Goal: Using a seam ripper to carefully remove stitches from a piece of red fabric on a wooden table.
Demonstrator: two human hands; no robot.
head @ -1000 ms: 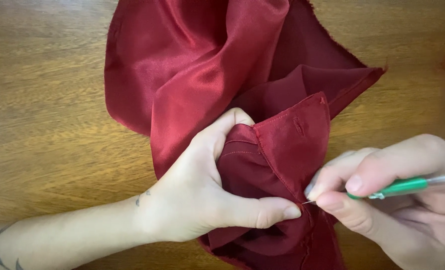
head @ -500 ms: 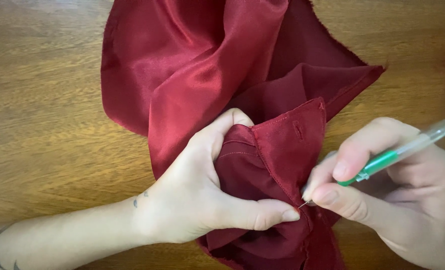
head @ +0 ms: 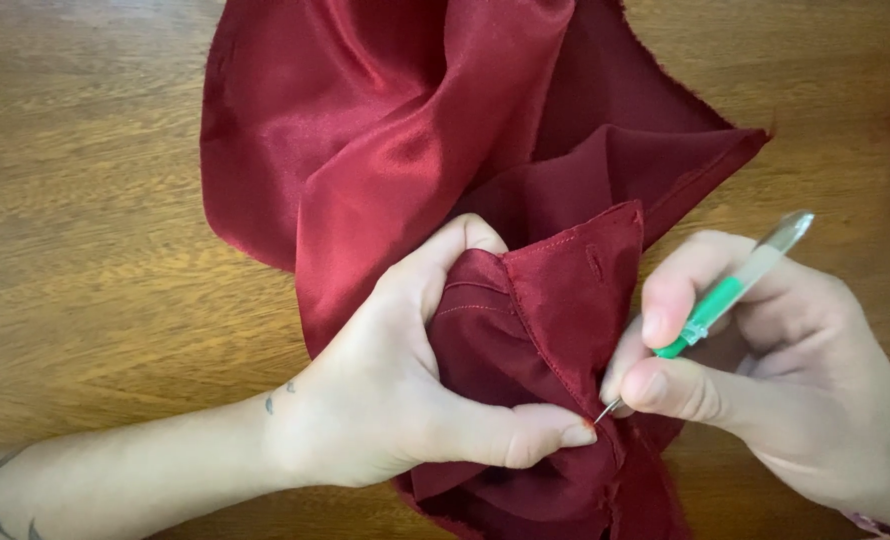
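Observation:
A dark red satin cloth [head: 405, 140] lies bunched on a wooden table [head: 85, 220]. My left hand [head: 405, 390] grips a folded, stitched edge of the cloth, thumb pressed along the fold near the bottom. My right hand [head: 765, 370] pinches a seam ripper [head: 725, 300] with a green and clear handle between thumb and forefinger. Its metal tip touches the cloth's seam right beside my left thumbnail. A small buttonhole-like slit shows on the raised flap of cloth.
The brown wood grain of the table shows to the left, the upper right and the lower right of the cloth. Frayed cloth edges hang toward the bottom of the view.
My right hand has tilted the seam ripper's handle up from nearly level to a steeper angle. The tip stays at the seam by my left thumb. My left hand holds still.

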